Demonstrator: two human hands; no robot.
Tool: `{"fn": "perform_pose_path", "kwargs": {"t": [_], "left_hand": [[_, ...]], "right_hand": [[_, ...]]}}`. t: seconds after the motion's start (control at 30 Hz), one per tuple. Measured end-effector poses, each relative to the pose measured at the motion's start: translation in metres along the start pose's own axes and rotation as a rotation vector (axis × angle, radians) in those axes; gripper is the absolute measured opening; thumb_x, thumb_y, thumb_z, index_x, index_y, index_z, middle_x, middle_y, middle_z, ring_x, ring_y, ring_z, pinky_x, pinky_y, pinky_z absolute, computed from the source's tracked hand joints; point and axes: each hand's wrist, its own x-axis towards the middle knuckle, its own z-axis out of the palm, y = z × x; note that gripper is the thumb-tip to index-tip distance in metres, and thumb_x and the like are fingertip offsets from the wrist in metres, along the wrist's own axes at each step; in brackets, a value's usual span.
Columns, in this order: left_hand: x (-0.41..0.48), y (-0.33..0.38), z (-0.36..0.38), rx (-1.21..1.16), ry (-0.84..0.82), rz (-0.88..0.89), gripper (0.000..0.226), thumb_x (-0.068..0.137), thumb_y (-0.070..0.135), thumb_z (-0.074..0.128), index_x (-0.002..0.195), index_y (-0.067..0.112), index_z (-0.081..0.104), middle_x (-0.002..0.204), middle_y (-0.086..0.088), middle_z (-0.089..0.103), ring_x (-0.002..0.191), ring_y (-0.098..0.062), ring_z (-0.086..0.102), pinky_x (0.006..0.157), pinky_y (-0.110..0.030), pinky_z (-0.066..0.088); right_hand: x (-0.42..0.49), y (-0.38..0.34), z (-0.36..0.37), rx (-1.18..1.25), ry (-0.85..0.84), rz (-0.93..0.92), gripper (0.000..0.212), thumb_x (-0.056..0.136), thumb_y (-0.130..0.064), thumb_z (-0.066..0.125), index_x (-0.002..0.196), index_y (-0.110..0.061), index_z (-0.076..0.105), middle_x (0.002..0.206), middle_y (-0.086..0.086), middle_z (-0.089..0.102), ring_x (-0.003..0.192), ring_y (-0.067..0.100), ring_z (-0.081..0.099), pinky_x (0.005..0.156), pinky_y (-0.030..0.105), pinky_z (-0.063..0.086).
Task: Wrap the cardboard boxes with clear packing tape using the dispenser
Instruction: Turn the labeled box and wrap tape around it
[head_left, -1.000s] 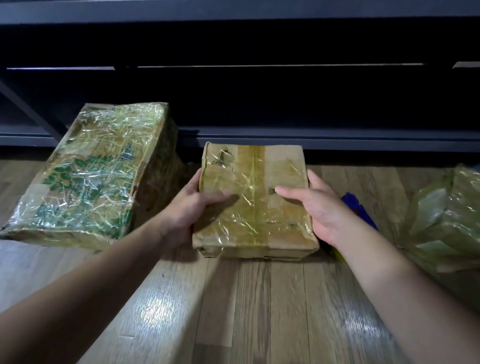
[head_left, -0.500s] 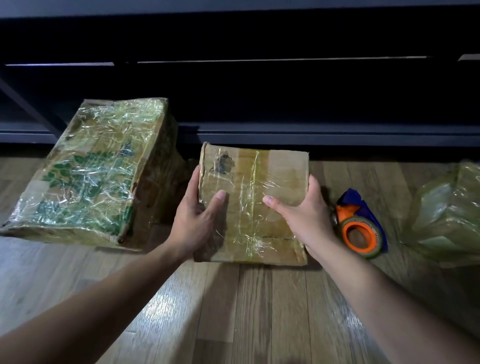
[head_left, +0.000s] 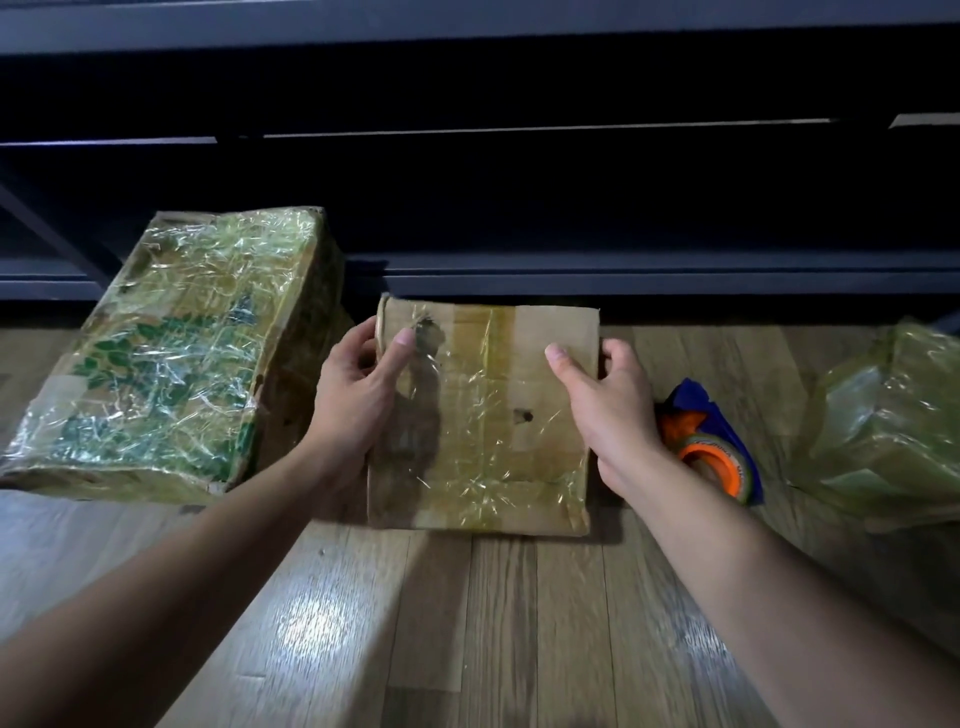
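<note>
A small cardboard box (head_left: 488, 415), partly covered in clear tape, stands tilted up on its near edge on the wooden floor. My left hand (head_left: 358, 389) grips its left side, thumb on the facing panel and fingers behind the edge. On the opposite side my right hand (head_left: 608, 405) holds the box the same way. The tape dispenser (head_left: 711, 447), orange and blue with a roll of tape, lies on the floor just right of my right hand, partly hidden by it.
A larger taped box with green leaf print (head_left: 171, 353) sits on the left, close to the small box. Another wrapped box (head_left: 893, 431) lies at the right edge. Dark low shelving (head_left: 519, 208) runs along the back.
Both hands have tipped the small box further upright, their grips shifting toward its upper corners. The tape dispenser, hidden behind the box a second ago, has come into sight on the right.
</note>
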Motion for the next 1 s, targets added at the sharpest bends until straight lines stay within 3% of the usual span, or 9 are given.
{"fn": "perform_pose_path", "kwargs": {"t": [0.07, 0.13, 0.27, 0.33, 0.47, 0.6, 0.7, 0.87, 1.0], "left_hand": [[0.002, -0.002, 0.0, 0.063, 0.051, -0.009, 0.02, 0.099, 0.04, 0.068, 0.118, 0.031, 0.069, 0.087, 0.016, 0.076, 0.085, -0.009, 0.075, 0.071, -0.032, 0.064], [0.003, -0.003, -0.002, 0.114, 0.06, 0.002, 0.02, 0.1, 0.039, 0.066, 0.115, 0.027, 0.07, 0.086, 0.016, 0.076, 0.081, -0.005, 0.075, 0.065, -0.022, 0.059], [-0.001, -0.003, -0.003, 0.088, 0.068, -0.006, 0.03, 0.107, 0.037, 0.055, 0.122, 0.019, 0.074, 0.093, 0.014, 0.078, 0.089, -0.004, 0.074, 0.068, -0.017, 0.057], [-0.001, -0.002, -0.006, 0.058, 0.071, 0.009, 0.033, 0.108, 0.038, 0.053, 0.127, 0.02, 0.072, 0.1, 0.011, 0.078, 0.097, -0.005, 0.073, 0.078, -0.022, 0.058], [0.004, 0.005, -0.009, -0.091, 0.174, 0.011, 0.048, 0.088, 0.067, 0.067, 0.115, 0.028, 0.065, 0.113, -0.004, 0.071, 0.104, -0.019, 0.072, 0.091, -0.051, 0.059], [0.005, 0.007, -0.005, -0.082, 0.142, -0.009, 0.052, 0.088, 0.038, 0.081, 0.129, 0.024, 0.053, 0.12, -0.003, 0.061, 0.104, -0.017, 0.068, 0.082, -0.038, 0.059], [0.007, 0.007, -0.006, -0.092, 0.056, -0.083, 0.052, 0.098, 0.012, 0.069, 0.146, 0.019, 0.051, 0.116, -0.004, 0.066, 0.103, -0.02, 0.071, 0.079, -0.031, 0.06], [0.01, 0.004, -0.006, 0.018, 0.128, -0.125, 0.019, 0.103, 0.04, 0.061, 0.116, 0.027, 0.064, 0.101, 0.004, 0.071, 0.094, -0.015, 0.07, 0.094, -0.048, 0.059], [0.019, 0.012, -0.006, 0.143, 0.139, -0.176, 0.032, 0.099, 0.046, 0.061, 0.118, 0.02, 0.058, 0.093, -0.002, 0.07, 0.076, -0.006, 0.066, 0.076, -0.04, 0.055]], "right_hand": [[-0.001, -0.005, 0.0, -0.024, 0.017, -0.043, 0.042, 0.09, -0.049, 0.072, 0.117, -0.027, 0.05, 0.096, -0.018, 0.054, 0.085, 0.0, 0.054, 0.072, 0.028, 0.048], [-0.003, -0.011, -0.002, -0.034, 0.041, -0.07, 0.04, 0.087, -0.052, 0.072, 0.111, -0.027, 0.052, 0.096, -0.017, 0.056, 0.087, 0.004, 0.057, 0.072, 0.028, 0.051], [-0.005, -0.016, -0.004, -0.065, 0.028, -0.104, 0.059, 0.094, -0.051, 0.065, 0.146, -0.028, 0.05, 0.146, -0.001, 0.054, 0.132, 0.022, 0.052, 0.106, 0.037, 0.046], [-0.005, -0.017, -0.007, -0.025, 0.003, -0.149, 0.057, 0.098, -0.044, 0.062, 0.151, -0.035, 0.044, 0.153, -0.004, 0.048, 0.14, 0.019, 0.045, 0.106, 0.029, 0.038], [-0.008, -0.023, -0.01, 0.086, -0.004, -0.203, 0.059, 0.082, -0.066, 0.066, 0.131, -0.035, 0.057, 0.128, -0.011, 0.061, 0.119, 0.012, 0.057, 0.101, 0.041, 0.052], [0.001, -0.025, -0.011, 0.116, 0.034, -0.16, 0.052, 0.086, -0.055, 0.072, 0.127, -0.028, 0.057, 0.119, -0.008, 0.061, 0.111, 0.014, 0.06, 0.088, 0.032, 0.052], [0.009, -0.019, -0.013, 0.033, -0.027, -0.102, 0.064, 0.086, -0.048, 0.075, 0.143, -0.036, 0.048, 0.135, -0.003, 0.056, 0.12, 0.021, 0.057, 0.098, 0.045, 0.053], [0.007, -0.016, -0.01, -0.112, -0.098, -0.169, 0.058, 0.101, -0.051, 0.05, 0.154, -0.035, 0.032, 0.151, 0.0, 0.042, 0.134, 0.023, 0.046, 0.107, 0.05, 0.046], [-0.002, -0.009, -0.008, -0.095, -0.155, -0.2, 0.055, 0.107, -0.04, 0.04, 0.158, -0.03, 0.023, 0.157, -0.001, 0.038, 0.14, 0.022, 0.041, 0.115, 0.051, 0.038]]}}
